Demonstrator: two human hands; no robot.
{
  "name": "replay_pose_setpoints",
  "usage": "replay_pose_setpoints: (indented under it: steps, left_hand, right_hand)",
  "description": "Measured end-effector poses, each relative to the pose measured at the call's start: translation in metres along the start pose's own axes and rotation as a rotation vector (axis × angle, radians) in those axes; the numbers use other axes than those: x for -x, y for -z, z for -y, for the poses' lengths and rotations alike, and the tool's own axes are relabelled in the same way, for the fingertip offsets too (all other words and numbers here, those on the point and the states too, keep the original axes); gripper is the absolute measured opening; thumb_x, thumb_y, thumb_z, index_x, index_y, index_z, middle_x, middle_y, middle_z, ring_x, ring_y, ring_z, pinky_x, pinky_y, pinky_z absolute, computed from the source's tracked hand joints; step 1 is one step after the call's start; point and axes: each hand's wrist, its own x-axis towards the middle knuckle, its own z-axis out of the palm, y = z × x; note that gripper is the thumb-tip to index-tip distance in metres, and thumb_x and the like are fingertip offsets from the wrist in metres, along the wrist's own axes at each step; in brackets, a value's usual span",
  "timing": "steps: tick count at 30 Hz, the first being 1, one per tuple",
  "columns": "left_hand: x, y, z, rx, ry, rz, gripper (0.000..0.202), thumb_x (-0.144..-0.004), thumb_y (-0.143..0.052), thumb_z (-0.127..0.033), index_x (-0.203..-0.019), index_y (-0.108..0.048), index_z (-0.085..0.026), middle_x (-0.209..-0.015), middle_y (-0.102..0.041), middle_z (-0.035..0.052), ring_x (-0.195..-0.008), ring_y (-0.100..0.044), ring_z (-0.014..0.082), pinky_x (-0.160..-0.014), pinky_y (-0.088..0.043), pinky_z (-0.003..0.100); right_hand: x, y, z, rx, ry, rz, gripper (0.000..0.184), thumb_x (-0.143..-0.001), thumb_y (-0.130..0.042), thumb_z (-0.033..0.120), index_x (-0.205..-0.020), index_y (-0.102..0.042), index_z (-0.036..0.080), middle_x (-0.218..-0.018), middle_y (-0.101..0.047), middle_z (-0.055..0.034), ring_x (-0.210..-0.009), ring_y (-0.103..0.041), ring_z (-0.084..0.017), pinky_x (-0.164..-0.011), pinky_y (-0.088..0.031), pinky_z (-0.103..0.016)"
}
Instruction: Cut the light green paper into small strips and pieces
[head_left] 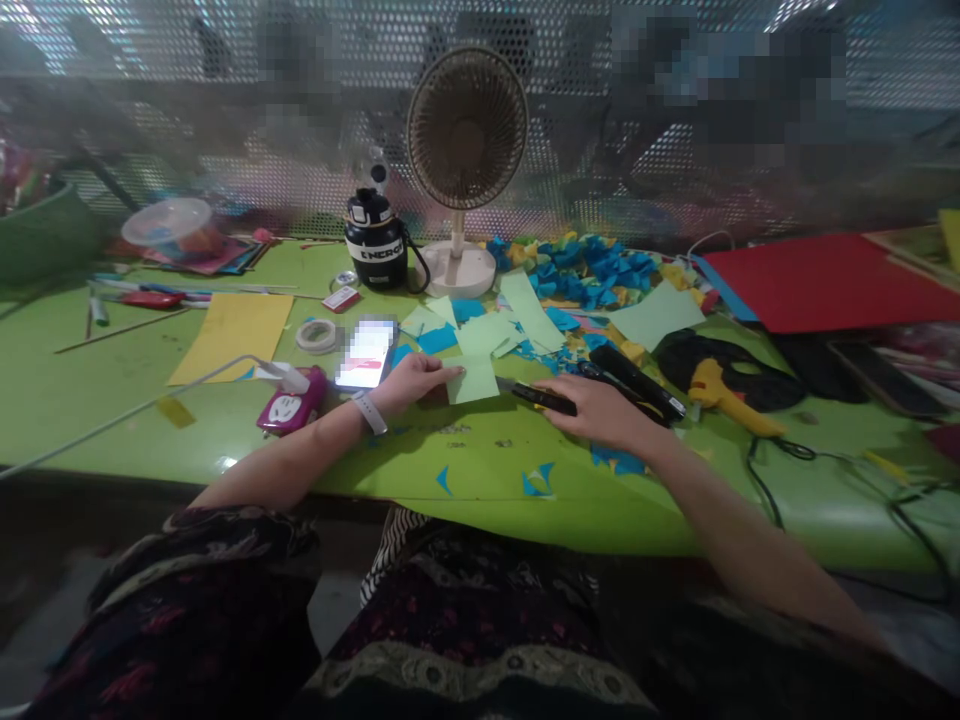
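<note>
My left hand (420, 380) is closed on a small piece of light green paper (475, 380), pinching its left edge between thumb and fingers just above the table. Black-handled scissors (546, 398) are in my right hand (600, 408), their dark blades pointing left at the paper's right edge. Behind the held piece lie more light green paper pieces (531, 312) among blue scraps. A phone (366, 354) with a lit screen is beside my left hand. Close to my right hand rests a black stapler-like tool (637, 382).
A fan (469, 130) and a black bottle (375, 245) stand at the back, left of a heap of blue and yellow paper pieces (592, 268). Yellow paper (232, 335), tape (316, 336) and a purple power socket (292, 402) lie left. A yellow glue gun (727, 400) and red sheets (817, 280) lie right.
</note>
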Motion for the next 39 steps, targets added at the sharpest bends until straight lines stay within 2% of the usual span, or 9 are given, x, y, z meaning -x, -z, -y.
replay_pose_setpoints:
  steps: [4, 7, 9, 13, 16, 20, 28, 32, 39]
  left_hand:
    - [0.007, 0.001, -0.008, -0.373, -0.042, -0.004, 0.044, -0.084, -0.064, -0.057, -0.067, -0.06, -0.017, -0.059, -0.067, 0.0064, -0.055, -0.064, 0.0166, -0.053, -0.045, 0.026]
    - [0.012, 0.004, -0.017, -0.86, -0.223, -0.217, 0.044, -0.084, -0.064, -0.06, -0.085, -0.067, -0.016, -0.062, -0.067, 0.0072, -0.065, -0.067, 0.0218, -0.062, -0.049, 0.031]
    - [0.013, 0.007, -0.021, -1.067, -0.398, -0.286, 0.041, -0.091, -0.059, -0.053, -0.101, -0.069, -0.015, -0.081, -0.073, 0.0111, -0.083, -0.07, 0.0254, -0.075, -0.051, 0.036]
    - [0.003, 0.013, -0.014, -1.183, -0.773, 0.133, 0.035, -0.099, -0.048, -0.035, -0.129, -0.062, -0.023, -0.144, -0.056, 0.009, -0.14, -0.044, 0.0264, -0.115, -0.031, 0.046]
    - [-0.004, 0.015, -0.002, -1.199, -0.746, 0.335, 0.047, -0.102, -0.04, -0.032, -0.149, -0.042, -0.024, -0.16, -0.036, 0.007, -0.152, -0.023, 0.023, -0.123, -0.013, 0.046]
    - [-0.006, 0.014, 0.007, -1.193, -0.66, 0.426, 0.053, -0.104, -0.031, -0.033, -0.156, -0.027, -0.022, -0.163, -0.026, 0.0081, -0.153, -0.017, 0.0203, -0.124, -0.009, 0.046]
    - [-0.001, -0.009, 0.013, -1.201, -0.653, 0.218, 0.053, -0.102, -0.036, -0.044, -0.147, -0.044, -0.016, -0.161, -0.03, 0.0126, -0.151, -0.023, 0.0254, -0.122, -0.019, 0.044]
    - [-0.001, -0.015, 0.012, -1.188, -0.675, 0.214, 0.054, -0.103, -0.034, -0.042, -0.144, -0.047, -0.01, -0.154, -0.042, 0.0164, -0.143, -0.04, 0.026, -0.118, -0.03, 0.04]
    - [-0.003, -0.015, 0.014, -1.18, -0.698, 0.22, 0.051, -0.103, -0.035, -0.041, -0.144, -0.048, -0.014, -0.153, -0.043, 0.016, -0.143, -0.042, 0.0247, -0.118, -0.032, 0.042]
  right_hand:
    - [-0.015, 0.001, -0.005, -0.04, 0.006, 0.082, 0.044, -0.09, -0.051, 0.034, -0.13, -0.062, 0.02, -0.121, -0.068, -0.012, -0.109, -0.065, -0.028, -0.088, -0.052, -0.039]
    - [-0.021, 0.002, -0.008, -0.061, 0.027, 0.104, 0.043, -0.09, -0.052, 0.032, -0.13, -0.062, 0.02, -0.121, -0.068, -0.0123, -0.109, -0.064, -0.029, -0.089, -0.051, -0.039]
    - [-0.023, 0.002, -0.009, -0.067, 0.059, 0.107, 0.042, -0.089, -0.053, 0.031, -0.128, -0.063, 0.02, -0.119, -0.068, -0.0123, -0.109, -0.063, -0.028, -0.091, -0.051, -0.04]
    - [-0.024, -0.001, -0.011, -0.091, 0.099, 0.088, 0.039, -0.089, -0.057, 0.035, -0.122, -0.067, 0.018, -0.111, -0.067, -0.0139, -0.104, -0.064, -0.028, -0.091, -0.051, -0.042]
    - [-0.021, -0.003, -0.012, -0.101, 0.087, 0.085, 0.041, -0.09, -0.057, 0.041, -0.122, -0.068, 0.018, -0.107, -0.067, -0.0141, -0.099, -0.064, -0.028, -0.088, -0.051, -0.042]
    - [-0.014, -0.003, -0.012, -0.109, 0.088, 0.078, 0.041, -0.09, -0.057, 0.045, -0.123, -0.067, 0.022, -0.106, -0.068, -0.012, -0.098, -0.065, -0.028, -0.084, -0.052, -0.041]
    - [-0.001, -0.003, -0.012, -0.075, 0.065, 0.051, 0.038, -0.094, -0.053, 0.042, -0.124, -0.067, 0.023, -0.109, -0.07, -0.0111, -0.102, -0.066, -0.028, -0.087, -0.053, -0.042]
    - [-0.002, -0.008, -0.011, -0.03, 0.073, -0.005, 0.037, -0.096, -0.05, 0.037, -0.127, -0.066, 0.023, -0.118, -0.068, -0.0113, -0.108, -0.064, -0.028, -0.092, -0.052, -0.045]
    - [-0.004, -0.017, -0.008, -0.046, 0.106, -0.04, 0.038, -0.098, -0.048, 0.037, -0.127, -0.066, 0.021, -0.116, -0.068, -0.0132, -0.107, -0.063, -0.028, -0.091, -0.053, -0.046]
